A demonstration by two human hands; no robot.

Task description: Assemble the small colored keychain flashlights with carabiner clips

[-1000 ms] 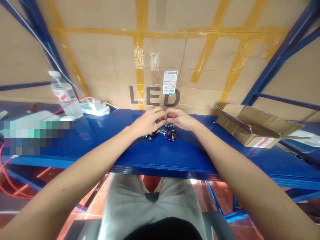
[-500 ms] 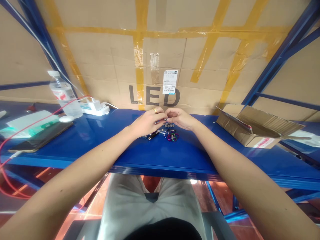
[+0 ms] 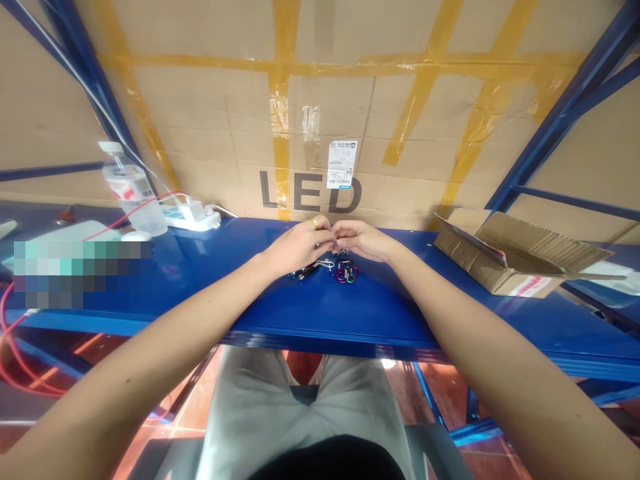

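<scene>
My left hand and my right hand meet fingertip to fingertip above the blue table. Both have their fingers pinched together, and whatever sits between them is too small or too hidden to name. Just below the hands lie several colored carabiners, purple, green and black. To their left is a cluster of metal clips, partly covered by my left hand. Small silvery metal pieces show beneath the right fingers.
At the right stands an open cardboard box. A plastic bottle and a white power strip are at the back left, with a red cable hanging over the edge. A large carton forms the back wall.
The left fingers have closed in toward the right hand, and the small dark shiny piece seen at the fingertips is now hidden. The carabiners and clips stay where they were.
</scene>
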